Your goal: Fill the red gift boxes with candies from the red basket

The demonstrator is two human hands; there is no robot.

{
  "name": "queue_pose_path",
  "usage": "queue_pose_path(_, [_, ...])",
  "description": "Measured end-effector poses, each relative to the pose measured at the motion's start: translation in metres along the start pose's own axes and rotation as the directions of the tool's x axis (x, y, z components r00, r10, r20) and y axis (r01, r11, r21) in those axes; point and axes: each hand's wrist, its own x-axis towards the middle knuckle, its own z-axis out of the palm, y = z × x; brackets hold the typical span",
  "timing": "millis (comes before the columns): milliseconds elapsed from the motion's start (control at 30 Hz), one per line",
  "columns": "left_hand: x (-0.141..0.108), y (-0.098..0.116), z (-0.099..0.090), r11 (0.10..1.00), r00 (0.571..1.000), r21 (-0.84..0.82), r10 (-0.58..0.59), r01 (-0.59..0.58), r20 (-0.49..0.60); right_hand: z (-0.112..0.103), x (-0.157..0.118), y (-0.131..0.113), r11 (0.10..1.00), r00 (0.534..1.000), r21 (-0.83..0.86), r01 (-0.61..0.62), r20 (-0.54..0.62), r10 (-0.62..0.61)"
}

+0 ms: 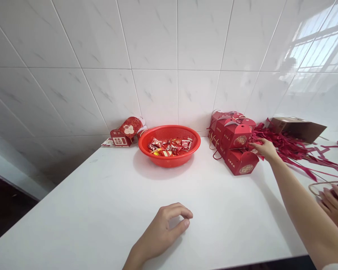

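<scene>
White table (95, 210) holds 囍-marked carton (119, 141); right fingers (258, 147) touch gold-printed box (236, 135).

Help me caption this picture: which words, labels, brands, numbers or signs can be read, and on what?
"囍": on the small red box at left.
Characters above it: too small.
Lettering on the stacked red boxes: too small.
Print on the wrapped sweets: too blurred.

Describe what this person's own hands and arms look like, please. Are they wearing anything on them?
The bare left hand shows no glove, ring or watch, and its visible wrist is uncovered. The bare right hand has no glove or visible jewellery either; its forearm is uncovered too, down to what looks like a whitish sleeve edge in the picture's bottom-right corner.
</scene>
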Motion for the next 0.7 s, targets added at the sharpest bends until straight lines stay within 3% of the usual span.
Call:
queue_pose_path(200, [0.002, -0.002, 0.0, 0.999, 0.999, 0.013, -0.041, 0.041, 0.016, -0.009, -0.017, -0.031, 0.998, 0.979, -0.045, -0.033, -0.202, 0.023])
queue_pose_path(267, [0.002, -0.002, 0.0, 0.999, 0.999, 0.013, -0.041, 0.041, 0.02, -0.006, -0.027, -0.05, 0.997, 0.958, 0.002, 0.083, -0.276, -0.079])
queue_pose_path(333, [0.002, -0.002, 0.001, 0.999, 0.999, 0.009, -0.041, 0.041, 0.017, 0.002, -0.045, -0.072, 0.919, 0.887, 0.137, 0.369, -0.348, -0.305])
queue_pose_path(400, [0.002, -0.002, 0.001, 0.999, 0.999, 0.006, -0.034, 0.034, 0.007, 0.014, -0.073, -0.096, 0.712, 0.742, 0.241, 0.66, -0.362, -0.565])
queue_pose_path(467, [0.003, -0.002, 0.001, 1.0, 1.0, 0.001, -0.007, 0.007, -0.021, 0.031, -0.111, -0.115, 0.463, 0.546, 0.31, 0.831, -0.288, -0.787])
queue_pose_path(533, [0.003, -0.003, -0.003, 0.999, 0.994, -0.005, 0.036, -0.037, -0.101, 0.051, -0.153, -0.127, 0.267, 0.35, 0.436, 0.86, -0.123, -0.928])
queue_pose_path(600, [0.002, -0.003, -0.012, 0.996, 0.965, -0.021, 0.074, -0.082, -0.251, 0.073, -0.195, -0.129, 0.153, 0.163, 0.552, 0.82, 0.032, -0.986])
queue_pose_path(700, [0.001, 0.004, -0.037, 0.989, 0.839, -0.054, 0.085, -0.135, -0.537, 0.103, -0.247, -0.118, 0.041, -0.059, 0.552, 0.833, 0.163, -0.985])
